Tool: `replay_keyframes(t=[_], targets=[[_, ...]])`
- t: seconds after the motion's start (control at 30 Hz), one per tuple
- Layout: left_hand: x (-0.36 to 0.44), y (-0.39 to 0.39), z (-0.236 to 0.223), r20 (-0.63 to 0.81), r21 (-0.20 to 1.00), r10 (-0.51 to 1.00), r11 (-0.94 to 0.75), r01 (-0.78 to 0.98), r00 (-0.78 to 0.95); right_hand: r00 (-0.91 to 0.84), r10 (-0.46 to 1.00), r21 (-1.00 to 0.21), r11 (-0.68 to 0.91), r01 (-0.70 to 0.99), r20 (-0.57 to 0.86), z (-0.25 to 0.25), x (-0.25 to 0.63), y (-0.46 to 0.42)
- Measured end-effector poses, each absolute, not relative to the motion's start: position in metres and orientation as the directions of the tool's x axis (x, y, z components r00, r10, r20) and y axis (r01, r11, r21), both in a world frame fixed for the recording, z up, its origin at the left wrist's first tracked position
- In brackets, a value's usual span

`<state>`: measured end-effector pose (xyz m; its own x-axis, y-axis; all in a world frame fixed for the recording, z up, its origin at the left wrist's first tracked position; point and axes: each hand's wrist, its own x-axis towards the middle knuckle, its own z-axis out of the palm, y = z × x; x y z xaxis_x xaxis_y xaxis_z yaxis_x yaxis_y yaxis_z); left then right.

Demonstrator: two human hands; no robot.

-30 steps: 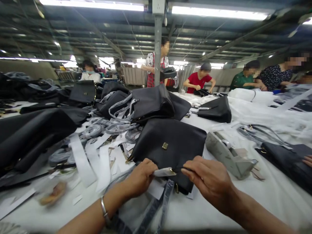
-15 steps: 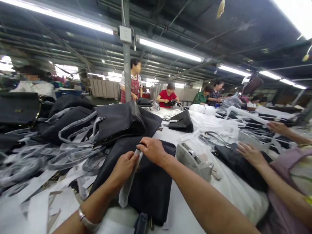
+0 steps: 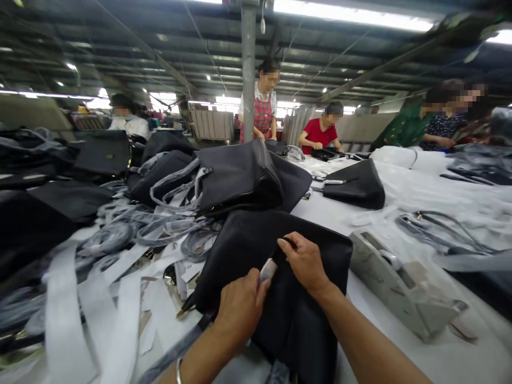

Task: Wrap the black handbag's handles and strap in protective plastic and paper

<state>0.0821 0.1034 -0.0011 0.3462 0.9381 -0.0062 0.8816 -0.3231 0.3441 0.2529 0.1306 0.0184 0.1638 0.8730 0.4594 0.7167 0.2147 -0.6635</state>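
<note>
A black leather handbag (image 3: 256, 240) lies flat on the white table in front of me. My left hand (image 3: 240, 306) is closed, its thumb and fingers pinching a small white wrapping strip (image 3: 268, 269) on the bag. My right hand (image 3: 306, 261) is closed too, pinching the bag's dark part right at the far end of that strip. Both hands rest on top of the bag, almost touching each other.
A grey tape dispenser (image 3: 400, 282) stands to the right. More black bags (image 3: 236, 176) and wrapped straps (image 3: 132, 224) pile up at the left and behind, with white paper strips (image 3: 68, 314) in front. Another bag (image 3: 356, 184) lies farther back. Several people work across the table.
My head has swung back to the left, so the co-worker's arms at the right are out of view. The white strip between my hands looks much shorter, and my hands have come closer together.
</note>
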Motion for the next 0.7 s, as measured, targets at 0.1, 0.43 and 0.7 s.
replay_keyframes(t=[0.1,0.43,0.7], targets=[[0.080,0.104,-0.008,-0.031,0.339,0.931,-0.333,0.880,0.364,0.100,0.940,-0.807,0.223,0.547,0.328,0.018,0.255,0.130],[0.067,0.113,-0.029,-0.039,0.537,0.903,-0.342,0.771,0.427,-0.097,0.995,-0.985,-0.046,-0.168,-0.030,0.015,0.253,0.116],[0.063,0.121,-0.052,0.260,0.830,0.888,-0.406,0.382,0.378,-0.038,0.998,-0.994,0.054,-0.094,0.058,-0.004,0.240,0.116]])
